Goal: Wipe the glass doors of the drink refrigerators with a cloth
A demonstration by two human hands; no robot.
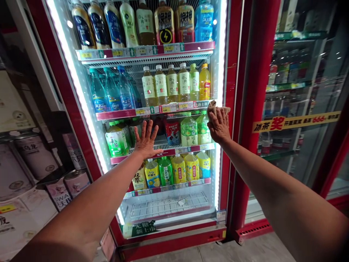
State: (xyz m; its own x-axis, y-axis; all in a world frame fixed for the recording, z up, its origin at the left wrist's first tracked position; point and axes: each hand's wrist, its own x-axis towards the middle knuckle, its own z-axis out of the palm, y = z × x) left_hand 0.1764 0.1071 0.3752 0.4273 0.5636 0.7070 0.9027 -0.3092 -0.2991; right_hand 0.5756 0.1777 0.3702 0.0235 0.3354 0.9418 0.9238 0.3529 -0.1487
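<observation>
My left hand (147,139) has its fingers spread, palm toward the glass door of a lit drinks fridge (228,153); whether it touches the glass I cannot tell. Behind it are a shelf of green tea bottles (116,139) and a red pack (172,131). My right hand (219,127) holds a brown cloth (212,106) against the right side of the door, by the bright light strip. Part of the cloth lies hidden under the fingers.
More bottles (164,84) fill the fridge's upper shelves. On the left, boxes and tins (77,182) stand close to the fridge. A second red-framed fridge (257,91) with a yellow banner (297,122) is at the right. Grey floor (261,249) shows below.
</observation>
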